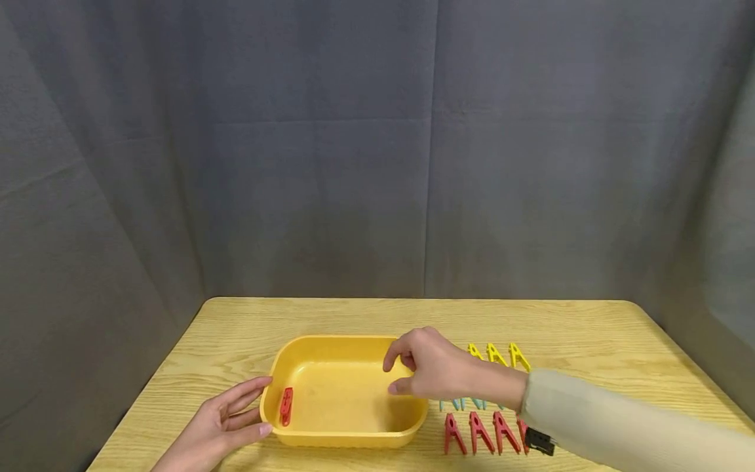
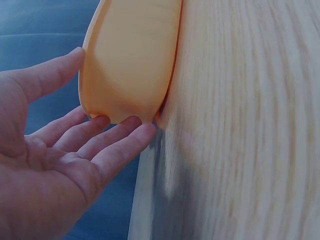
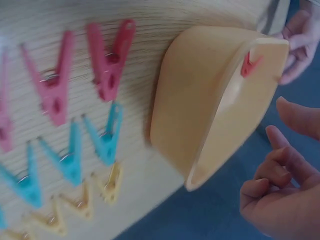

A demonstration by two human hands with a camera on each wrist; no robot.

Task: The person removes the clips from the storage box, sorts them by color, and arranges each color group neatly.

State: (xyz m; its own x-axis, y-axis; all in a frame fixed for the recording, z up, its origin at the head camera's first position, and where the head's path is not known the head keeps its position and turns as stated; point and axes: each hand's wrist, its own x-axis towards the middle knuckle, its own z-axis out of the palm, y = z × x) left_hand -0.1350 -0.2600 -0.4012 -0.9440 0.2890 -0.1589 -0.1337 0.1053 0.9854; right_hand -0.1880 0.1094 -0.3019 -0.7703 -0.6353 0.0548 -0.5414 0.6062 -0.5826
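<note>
A yellow plastic basin (image 1: 342,439) stands on the table, with one red clothespin (image 1: 286,408) lying inside at its left end. My left hand (image 1: 211,425) touches the basin's left end with extended fingers, and in the left wrist view the thumb reaches the rim. Above the basin's right side hovers my right hand (image 1: 433,367), thumb and index finger apart with nothing between them. To the right lie red clothespins (image 1: 476,432), yellow clothespins (image 1: 495,354) and blue clothespins (image 3: 70,156) in rows. In the head view the right forearm hides much of the blue row.
The wooden table (image 1: 613,367) extends to the right of the clothespins and behind the basin. Grey curtains (image 1: 318,164) hang along the back and both sides. A small black device (image 1: 539,442) is at the right sleeve, in front of the last red clothespin.
</note>
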